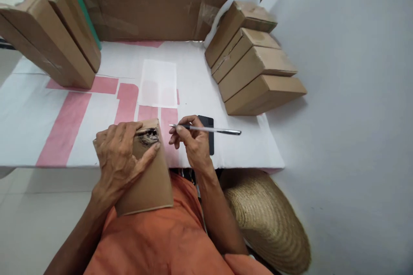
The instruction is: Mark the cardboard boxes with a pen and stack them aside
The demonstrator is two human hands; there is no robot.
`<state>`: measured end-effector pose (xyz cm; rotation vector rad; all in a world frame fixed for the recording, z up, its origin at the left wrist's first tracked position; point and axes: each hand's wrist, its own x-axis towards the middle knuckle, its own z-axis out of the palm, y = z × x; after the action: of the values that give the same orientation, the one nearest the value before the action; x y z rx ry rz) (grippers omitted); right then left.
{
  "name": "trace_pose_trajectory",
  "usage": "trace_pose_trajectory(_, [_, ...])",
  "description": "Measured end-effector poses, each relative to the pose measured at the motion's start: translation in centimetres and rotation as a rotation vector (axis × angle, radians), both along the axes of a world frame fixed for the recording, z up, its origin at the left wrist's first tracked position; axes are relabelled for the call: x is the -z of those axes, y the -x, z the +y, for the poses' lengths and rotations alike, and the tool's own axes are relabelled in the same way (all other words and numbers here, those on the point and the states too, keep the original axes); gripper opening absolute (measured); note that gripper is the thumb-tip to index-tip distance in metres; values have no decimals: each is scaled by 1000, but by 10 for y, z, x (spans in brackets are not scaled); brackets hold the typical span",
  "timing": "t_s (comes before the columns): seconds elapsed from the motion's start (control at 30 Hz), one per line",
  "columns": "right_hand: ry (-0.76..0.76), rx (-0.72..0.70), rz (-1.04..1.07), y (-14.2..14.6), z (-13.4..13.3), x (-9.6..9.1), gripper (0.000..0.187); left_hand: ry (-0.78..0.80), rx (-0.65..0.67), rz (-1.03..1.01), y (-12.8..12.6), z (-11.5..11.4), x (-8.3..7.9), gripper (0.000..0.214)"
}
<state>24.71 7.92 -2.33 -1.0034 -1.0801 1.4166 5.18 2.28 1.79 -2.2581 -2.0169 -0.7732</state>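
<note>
For neat work here, we'd keep our left hand (118, 150) clamped over the cardboard box (151, 184) like this, but slide the thumb clear of the dark patch (149, 135) so the pen (222, 130) has room. Our right hand (193, 142) pinches that pen near its point, tip toward the box but apart from it; short, light strokes beat jabbing, imo. The box sits tilted between our lap (155, 240) and the tabletop (241, 150) edge, plain brown, with a ragged black smudge near its upper corner. Honestly, we can't tell whether that's a hole or just heavy ink.
</note>
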Motion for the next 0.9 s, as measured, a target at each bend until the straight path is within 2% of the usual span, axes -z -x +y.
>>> trace_pose_trajectory(0.13, [-74,-8,-10,12,-30,-18,28,6,8,6,0,0,1,46])
trace_pose_trajectory(0.3, [-126,43,-11,10,-47,-24,21,9,9,-6,1,-2,2,50])
trace_pose_trajectory(0.4, [-155,19,-23,8,-49,-27,22,16,15,-2,0,-1,2,56])
trace_pose_trajectory(0.57, [-188,-34,-195,12,-46,-34,16,42,35,7,-2,1,1,56])
trace_pose_trajectory(0.73, [-211,-83,-271,15,-38,-38,9,80,62,33,-3,2,2,59])
trace_pose_trajectory(0.9, [-277,-52,-314,18,-34,-37,6,41,89,45,-2,2,3,58])
